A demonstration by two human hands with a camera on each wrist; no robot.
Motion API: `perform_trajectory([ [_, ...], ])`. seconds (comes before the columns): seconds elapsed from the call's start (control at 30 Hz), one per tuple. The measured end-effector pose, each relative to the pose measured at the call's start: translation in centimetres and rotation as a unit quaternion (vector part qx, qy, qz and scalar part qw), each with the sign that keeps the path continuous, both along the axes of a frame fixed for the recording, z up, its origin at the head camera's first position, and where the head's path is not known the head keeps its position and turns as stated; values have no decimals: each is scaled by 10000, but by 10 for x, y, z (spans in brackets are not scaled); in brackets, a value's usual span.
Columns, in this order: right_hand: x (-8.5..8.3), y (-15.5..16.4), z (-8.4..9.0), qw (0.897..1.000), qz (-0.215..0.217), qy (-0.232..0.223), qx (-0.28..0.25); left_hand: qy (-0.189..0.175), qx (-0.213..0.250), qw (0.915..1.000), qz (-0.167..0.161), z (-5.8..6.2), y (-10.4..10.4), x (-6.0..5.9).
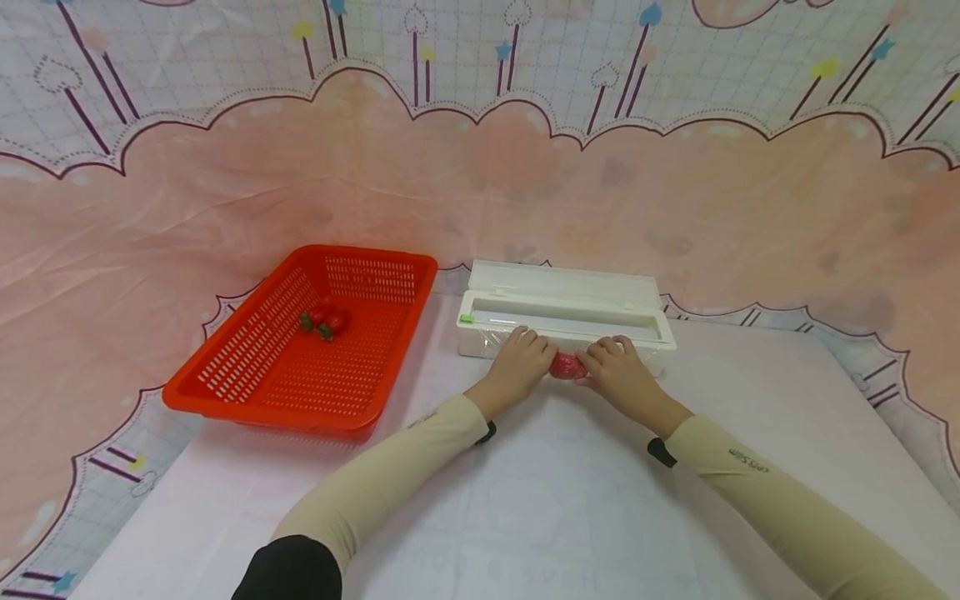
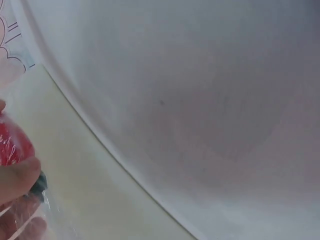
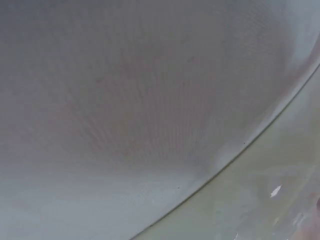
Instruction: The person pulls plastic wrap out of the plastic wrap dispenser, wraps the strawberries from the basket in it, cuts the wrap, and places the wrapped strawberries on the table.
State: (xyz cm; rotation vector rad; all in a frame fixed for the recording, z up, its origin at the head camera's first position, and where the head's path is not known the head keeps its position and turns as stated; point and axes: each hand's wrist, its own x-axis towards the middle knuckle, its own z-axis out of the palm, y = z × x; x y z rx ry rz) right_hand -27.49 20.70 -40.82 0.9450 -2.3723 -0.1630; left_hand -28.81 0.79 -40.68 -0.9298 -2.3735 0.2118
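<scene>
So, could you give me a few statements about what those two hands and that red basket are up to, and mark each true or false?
1. Both hands, left hand and right hand, hold a red fruit between them. True.
2. The orange basket lies upside down. False: it stands upright, with small red fruits inside.
3. The white dispenser box has its lid open. True.
4. The basket sits to the right of the dispenser box. False: it sits to its left.

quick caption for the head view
Both hands, left and right, hold a film-wrapped red fruit before a white wrap dispenser.
</scene>
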Motion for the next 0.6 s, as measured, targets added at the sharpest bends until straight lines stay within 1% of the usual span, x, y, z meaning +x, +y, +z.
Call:
perform_trajectory([
  [0.17,0,0,-1,9995,-7,-218,206,-174,-233,9996,9,1,0,-2],
  [0.37,-2,2,-1,9980,238,-545,197,-433,-434,9981,-76,-1,-3,-5],
  [0.47,-4,3,-1,9967,328,-704,235,-602,-498,9968,-156,-1,-4,-6],
  [0.6,-6,5,-2,9949,401,-872,298,-877,-682,9937,-171,-1,-4,-7],
])
